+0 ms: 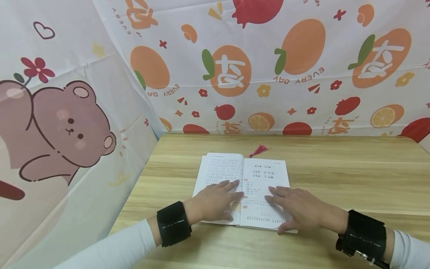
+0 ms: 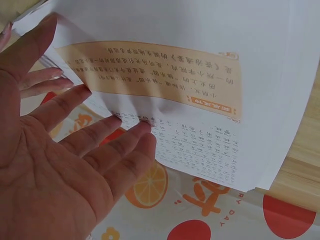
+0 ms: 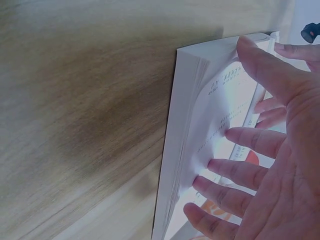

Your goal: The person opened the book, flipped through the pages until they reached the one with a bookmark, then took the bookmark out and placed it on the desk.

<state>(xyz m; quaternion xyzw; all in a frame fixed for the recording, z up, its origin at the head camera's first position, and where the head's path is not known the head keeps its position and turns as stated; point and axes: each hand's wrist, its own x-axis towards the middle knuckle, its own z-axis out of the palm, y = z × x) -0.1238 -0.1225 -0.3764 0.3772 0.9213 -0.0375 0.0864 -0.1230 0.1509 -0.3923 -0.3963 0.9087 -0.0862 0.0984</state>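
An open book (image 1: 262, 175) with printed pages lies on the wooden table. On its left page rests my left hand (image 1: 216, 201), fingers spread and pointing toward the spine. My right hand (image 1: 299, 207) lies across the outer part of the right page, its thumb by the lower corner. In the left wrist view, the left hand's fingertips touch the page (image 2: 200, 145), which carries an orange text box. The right wrist view has the right hand (image 3: 280, 160) with fingers spread, their tips on the page, and the thumb at the book's edge.
A red tassel (image 1: 259, 150) sticks out past the top of the book onto the wooden table (image 1: 336, 168). Behind the table hangs a fruit-print cloth (image 1: 265, 74), and a bear-print cloth (image 1: 74, 123) hangs at the left. Each wrist wears a black band (image 1: 173, 224).
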